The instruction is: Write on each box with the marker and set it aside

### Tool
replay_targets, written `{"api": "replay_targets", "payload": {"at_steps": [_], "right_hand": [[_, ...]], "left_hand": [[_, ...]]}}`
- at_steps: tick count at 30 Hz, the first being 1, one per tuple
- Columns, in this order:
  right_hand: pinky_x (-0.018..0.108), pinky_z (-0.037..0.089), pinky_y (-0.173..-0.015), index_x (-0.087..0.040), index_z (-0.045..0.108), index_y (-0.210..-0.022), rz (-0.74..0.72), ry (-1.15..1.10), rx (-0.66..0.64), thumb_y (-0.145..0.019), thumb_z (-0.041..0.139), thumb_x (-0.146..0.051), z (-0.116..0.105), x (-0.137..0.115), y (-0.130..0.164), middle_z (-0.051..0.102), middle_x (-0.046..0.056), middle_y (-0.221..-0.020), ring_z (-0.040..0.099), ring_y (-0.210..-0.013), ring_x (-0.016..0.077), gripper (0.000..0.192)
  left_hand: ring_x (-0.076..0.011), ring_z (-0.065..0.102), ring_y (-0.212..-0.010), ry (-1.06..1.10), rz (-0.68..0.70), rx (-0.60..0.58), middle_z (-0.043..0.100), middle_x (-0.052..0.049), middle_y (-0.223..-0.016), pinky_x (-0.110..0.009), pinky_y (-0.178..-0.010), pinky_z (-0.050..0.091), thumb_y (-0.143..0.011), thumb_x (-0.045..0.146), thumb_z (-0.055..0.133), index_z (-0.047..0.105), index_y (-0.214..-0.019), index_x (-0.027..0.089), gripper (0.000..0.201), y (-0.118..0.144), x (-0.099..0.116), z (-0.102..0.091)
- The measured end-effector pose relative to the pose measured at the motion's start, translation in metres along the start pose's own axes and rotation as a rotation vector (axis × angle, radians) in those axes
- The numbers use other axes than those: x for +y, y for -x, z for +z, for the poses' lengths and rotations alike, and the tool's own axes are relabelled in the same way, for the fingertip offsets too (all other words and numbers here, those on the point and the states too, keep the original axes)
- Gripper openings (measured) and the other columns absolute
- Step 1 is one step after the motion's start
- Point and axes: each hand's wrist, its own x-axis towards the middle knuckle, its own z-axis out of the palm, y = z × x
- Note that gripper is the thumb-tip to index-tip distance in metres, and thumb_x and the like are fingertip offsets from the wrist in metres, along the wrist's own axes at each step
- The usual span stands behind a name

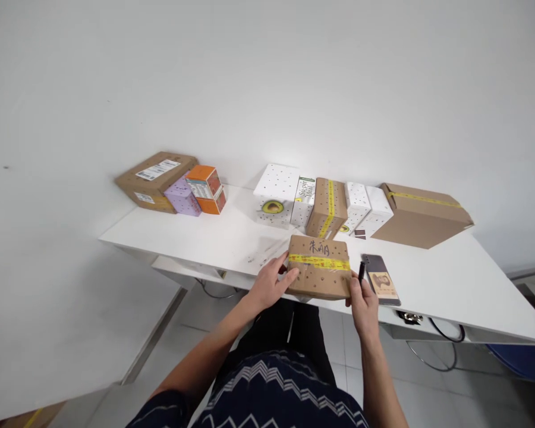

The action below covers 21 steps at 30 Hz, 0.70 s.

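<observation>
A small brown cardboard box [323,280] is at the table's front edge, between my two hands. Yellow tape [318,262] crosses its top, and dark handwriting [320,247] stands above the tape. My left hand [271,283] grips the box's left side, thumb on the near left corner. At the lower right corner, my right hand [364,302] closes on the box's edge and also holds a black pen [361,271], which sticks up from the fingers. A phone [382,279] with a picture on its back lies just right of that hand.
Along the wall at left are a labelled carton [160,178], a purple box [183,196] and orange boxes [207,189]. Behind the held box stand several white boxes [276,190], another taped brown box [327,205] and a large carton [423,217]. A cable [448,333] hangs at right.
</observation>
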Motion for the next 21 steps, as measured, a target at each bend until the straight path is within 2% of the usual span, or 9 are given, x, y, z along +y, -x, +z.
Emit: {"api": "replay_targets", "payload": {"at_steps": [3,7,10,13,14,16,19,21], "right_hand": [[0.023,0.038,-0.046,-0.014,0.064,-0.114,0.023,0.016,-0.022,-0.08,0.056,-0.062,0.003,0.002,0.003,0.05,-0.003,-0.061,0.041,-0.05,0.0101,0.059],[0.023,0.037,-0.046,-0.014,0.062,-0.118,0.053,-0.008,-0.041,-0.079,0.057,-0.061,0.002,0.01,0.007,0.054,-0.001,-0.065,0.04,-0.049,0.0094,0.061],[0.024,0.038,-0.045,-0.016,0.059,-0.123,0.053,-0.055,-0.047,-0.079,0.059,-0.059,0.002,0.013,0.01,0.064,0.004,-0.088,0.04,-0.05,0.0077,0.062],[0.023,0.039,-0.045,-0.021,0.054,-0.13,0.051,-0.087,-0.018,-0.079,0.06,-0.057,0.005,0.012,0.013,0.062,0.007,-0.112,0.039,-0.051,0.0062,0.063],[0.023,0.04,-0.044,-0.021,0.052,-0.132,0.053,-0.084,-0.009,-0.079,0.06,-0.057,0.006,0.011,0.014,0.062,0.007,-0.111,0.039,-0.05,0.0062,0.064],[0.023,0.039,-0.044,-0.021,0.05,-0.134,0.059,-0.06,0.0,-0.08,0.059,-0.057,0.007,0.009,0.016,0.064,0.005,-0.098,0.039,-0.049,0.007,0.065],[0.023,0.038,-0.042,-0.018,0.055,-0.128,0.054,-0.015,0.003,-0.08,0.057,-0.057,0.008,0.008,0.018,0.06,0.001,-0.076,0.039,-0.047,0.0086,0.062],[0.023,0.039,-0.042,-0.016,0.059,-0.121,0.034,0.008,0.014,-0.081,0.056,-0.057,0.008,0.008,0.017,0.058,0.0,-0.07,0.04,-0.046,0.0092,0.057]], "left_hand": [[-0.0211,0.057,-0.091,0.011,-0.026,0.004,0.058,-0.009,-0.099,-0.035,-0.079,0.05,-0.091,0.056,0.041,0.041,-0.141,0.021,0.061,0.0,-0.006,0.005],[-0.0212,0.056,-0.095,0.07,-0.058,-0.021,0.055,-0.011,-0.11,-0.036,-0.084,0.05,-0.091,0.056,0.042,0.036,-0.144,0.022,0.064,0.002,-0.012,0.009],[-0.0218,0.055,-0.101,0.124,-0.086,-0.013,0.052,-0.013,-0.122,-0.037,-0.087,0.049,-0.09,0.053,0.045,0.026,-0.148,0.022,0.069,0.004,-0.012,0.011],[-0.0234,0.051,-0.113,0.118,-0.022,0.02,0.048,-0.013,-0.131,-0.038,-0.092,0.048,-0.092,0.045,0.045,0.019,-0.15,0.024,0.067,0.005,-0.009,0.013],[-0.0235,0.049,-0.117,0.088,0.019,0.022,0.047,-0.013,-0.133,-0.039,-0.095,0.046,-0.093,0.042,0.043,0.02,-0.149,0.024,0.064,0.004,-0.007,0.013],[-0.0232,0.046,-0.122,-0.014,0.084,0.008,0.045,-0.012,-0.134,-0.04,-0.101,0.042,-0.093,0.037,0.04,0.028,-0.147,0.025,0.056,0.004,-0.003,0.012],[-0.0245,0.047,-0.121,-0.22,0.089,0.001,0.045,-0.012,-0.133,-0.043,-0.101,0.042,-0.092,0.035,0.04,0.039,-0.142,0.025,0.05,0.003,0.005,0.008],[-0.0264,0.049,-0.119,-0.358,0.079,0.006,0.046,-0.012,-0.132,-0.046,-0.098,0.043,-0.091,0.035,0.041,0.041,-0.141,0.026,0.05,0.001,0.01,0.005]]}}
